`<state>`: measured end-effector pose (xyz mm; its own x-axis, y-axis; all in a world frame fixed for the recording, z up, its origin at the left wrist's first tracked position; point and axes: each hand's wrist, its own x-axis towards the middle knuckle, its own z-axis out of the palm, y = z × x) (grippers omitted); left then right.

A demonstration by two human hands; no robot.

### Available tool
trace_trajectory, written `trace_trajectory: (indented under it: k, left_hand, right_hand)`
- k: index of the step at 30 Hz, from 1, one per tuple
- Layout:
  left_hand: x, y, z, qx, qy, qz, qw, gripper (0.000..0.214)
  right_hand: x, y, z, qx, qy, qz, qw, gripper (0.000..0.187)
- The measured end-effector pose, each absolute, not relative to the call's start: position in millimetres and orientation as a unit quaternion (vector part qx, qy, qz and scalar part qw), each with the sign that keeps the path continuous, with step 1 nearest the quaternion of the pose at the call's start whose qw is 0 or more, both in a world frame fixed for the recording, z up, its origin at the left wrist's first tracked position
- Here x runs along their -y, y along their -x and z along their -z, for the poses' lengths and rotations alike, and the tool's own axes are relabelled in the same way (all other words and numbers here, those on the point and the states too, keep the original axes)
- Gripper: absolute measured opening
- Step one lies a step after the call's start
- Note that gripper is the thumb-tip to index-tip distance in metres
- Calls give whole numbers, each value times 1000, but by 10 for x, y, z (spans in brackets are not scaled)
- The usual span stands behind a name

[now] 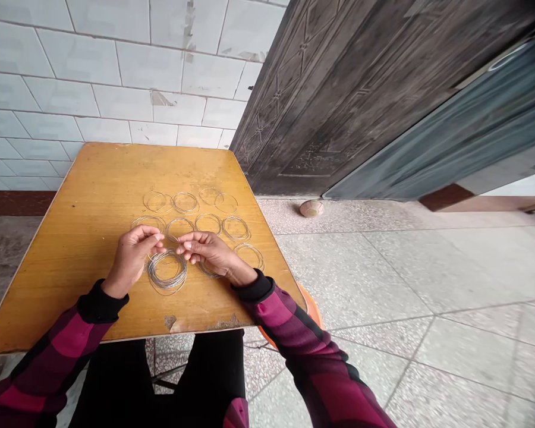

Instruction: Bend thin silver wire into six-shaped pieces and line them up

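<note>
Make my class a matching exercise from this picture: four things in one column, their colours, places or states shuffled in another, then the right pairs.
Things
1. thick wire coil
2. table
3. door
4. round object

Descriptions
A. dark, with carved patterns
B. resting on the floor
C. yellow-brown, worn along its near edge
D. silvery, wound in many loops

Pairs: 1-D, 2-C, 3-A, 4-B
</note>
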<state>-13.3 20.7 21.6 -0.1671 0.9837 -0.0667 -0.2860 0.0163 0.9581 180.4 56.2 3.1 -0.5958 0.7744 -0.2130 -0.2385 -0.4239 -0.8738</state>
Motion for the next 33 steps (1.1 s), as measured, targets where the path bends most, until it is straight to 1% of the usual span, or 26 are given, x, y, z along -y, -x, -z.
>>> trace_trajectory:
  k: [5,7,11,14,16,19,21,23,26,33]
  left_hand:
    - [-216,126,-242,-433,-302,-656,540,28]
    - [-210,114,-227,-423,-299,-655,551,28]
    - [-199,121,-193,-447,-332,-605,570,29]
    - [-208,169,-163,-469,-414,-530,572,29]
    - [-214,199,-143,-474,-495,-488,541,28]
    - [-212,221,-138,-478,-612,-483,404,17]
    - [-206,227,-155,-472,-665,-487,314,8]
    - [-202,236,-176,-464,-693,-481,270,9]
    - [-202,261,-190,-466,-699,-472,265,10]
    - [-209,295,-177,-466,-675,-476,318,11]
  right_hand:
    - [-494,-1727,0,434,318,-786,306,38]
    - [-454,-1687,20,441,321,-778,312,35]
    - [-421,-1663,34,451,320,-765,330,33]
    - [-430,-1691,20,475,316,-759,316,35]
    - [-433,-1712,7,501,309,-753,294,35]
    - [-427,-1733,-13,538,297,-747,254,36]
    - [-424,-1742,-21,550,299,-740,247,35]
    - [-428,-1750,-25,553,310,-730,257,33]
    - [-442,-1757,-19,551,322,-723,265,33]
    - [-469,-1764,14,552,324,-718,271,34]
